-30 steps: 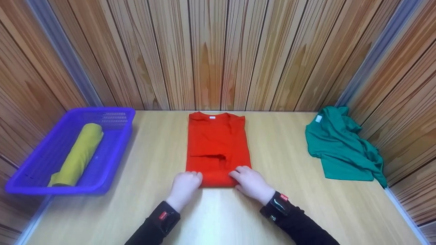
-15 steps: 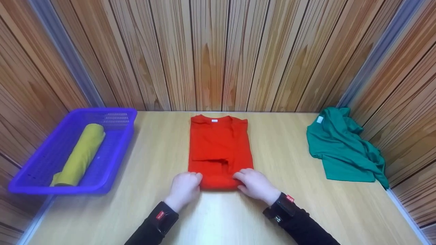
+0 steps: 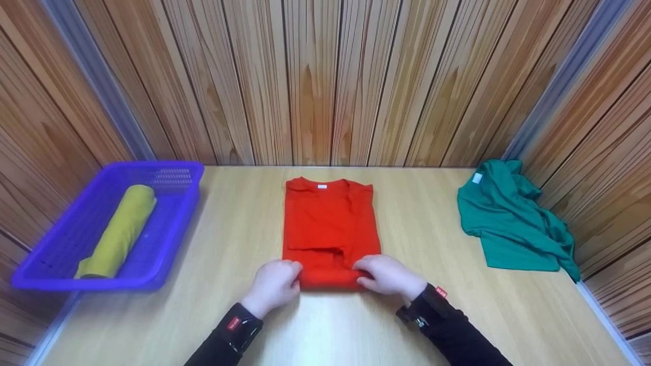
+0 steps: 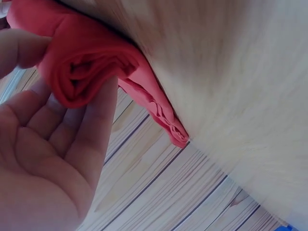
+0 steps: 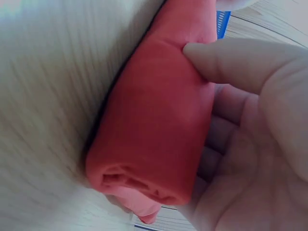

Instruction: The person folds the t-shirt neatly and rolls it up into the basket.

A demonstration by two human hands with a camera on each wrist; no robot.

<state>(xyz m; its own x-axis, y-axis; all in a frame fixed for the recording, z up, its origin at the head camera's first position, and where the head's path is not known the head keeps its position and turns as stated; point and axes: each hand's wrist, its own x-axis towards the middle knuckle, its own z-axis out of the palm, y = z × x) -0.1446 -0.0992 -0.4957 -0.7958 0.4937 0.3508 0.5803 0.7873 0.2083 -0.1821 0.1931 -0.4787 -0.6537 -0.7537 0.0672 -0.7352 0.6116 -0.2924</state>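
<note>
A red T-shirt, folded narrow, lies in the middle of the table with its collar and white label at the far end. Its near end is rolled up; the roll's spiral end shows in the left wrist view. My left hand grips the roll's left end, thumb on the near side and fingers over the far side. At the other end my right hand holds the roll the same way, its thumb pressing into the cloth.
On the left of the table stands a purple basket with a rolled yellow cloth in it. A crumpled green shirt lies at the right by the wall. Wood-patterned panels border the back and sides.
The red T-shirt has slid slightly toward the near edge, its collar now farther from the back wall. Both hands have come a little nearer with it, still on the roll.
</note>
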